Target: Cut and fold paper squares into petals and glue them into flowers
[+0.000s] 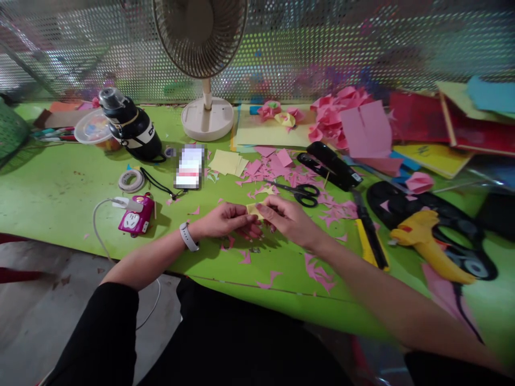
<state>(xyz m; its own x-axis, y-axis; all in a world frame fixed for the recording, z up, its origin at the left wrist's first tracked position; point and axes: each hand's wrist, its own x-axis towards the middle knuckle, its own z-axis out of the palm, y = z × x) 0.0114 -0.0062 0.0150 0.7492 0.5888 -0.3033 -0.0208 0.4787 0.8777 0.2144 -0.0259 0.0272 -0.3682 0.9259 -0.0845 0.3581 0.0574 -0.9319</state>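
A small piece of yellow paper point(254, 210) is pinched between both of my hands above the green table. My left hand point(229, 220), with a pale watch band at its wrist, grips the paper's left side between thumb and fingers. On the paper's right side my right hand point(284, 215) is closed, thumb on top. Whether the paper is folded I cannot tell. Just beyond my right hand lie black-handled scissors point(303, 193), among pink paper scraps point(277, 166). A small stack of yellow paper squares point(227, 162) rests farther back.
Behind stand a fan point(207, 118) and a black bottle point(134, 128). A phone point(190, 167), a tape roll point(131, 180) and a purple power adapter point(137, 214) lie left. To the right are a stapler point(333, 166), a box cutter point(370, 236) and a yellow glue gun point(430, 244).
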